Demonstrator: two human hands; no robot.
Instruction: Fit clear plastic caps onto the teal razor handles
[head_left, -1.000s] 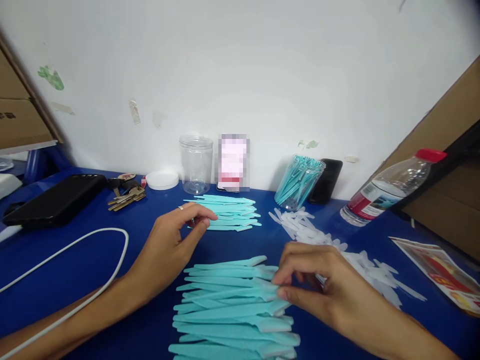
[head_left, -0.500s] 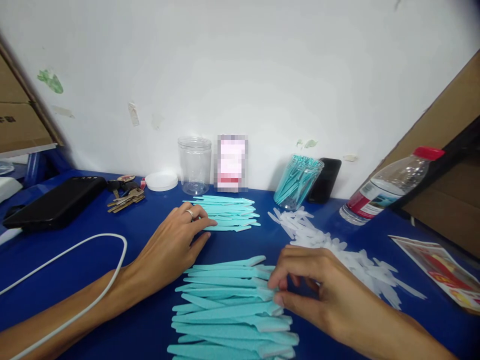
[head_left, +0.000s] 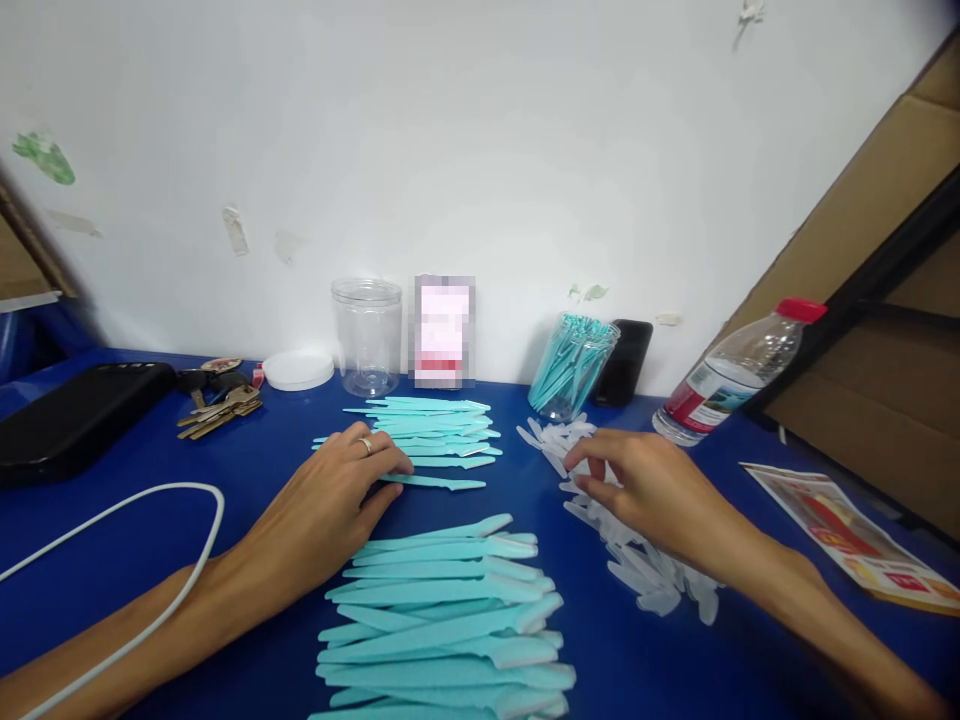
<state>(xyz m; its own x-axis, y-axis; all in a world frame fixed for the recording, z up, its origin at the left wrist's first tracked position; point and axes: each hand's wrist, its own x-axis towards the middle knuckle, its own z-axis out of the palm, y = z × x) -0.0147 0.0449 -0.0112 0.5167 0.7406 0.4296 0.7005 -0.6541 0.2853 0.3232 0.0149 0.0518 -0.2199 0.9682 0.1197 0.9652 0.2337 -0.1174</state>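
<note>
My left hand (head_left: 352, 487) lies at the left end of the farther row of turquoise eyebrow razors (head_left: 450, 422). Its thumb and index finger hold one razor (head_left: 450, 484), whose blade end points right. Over on the right, my right hand (head_left: 637, 485) hovers low at a heap of translucent white plastic caps (head_left: 626, 535). Its fingers are bent, with thumb and index tips slightly apart; nothing shows clearly between them. A larger stack of turquoise razors (head_left: 450, 640) lies nearest me, with paler ends to the right.
An uncapped clear jar (head_left: 367, 340) stands by a white lid (head_left: 298, 370). A tilted jar of razors (head_left: 574, 365) leans near a dark phone (head_left: 625, 362). A water bottle (head_left: 739, 375), packet (head_left: 855, 535), keys (head_left: 221, 405), black case (head_left: 86, 420) and white cable (head_left: 214, 520) surround the work.
My right hand has moved from the near stack's right ends up and right to the white caps. A razor now shows apart, below the far row, at my left fingers. The view has shifted right.
</note>
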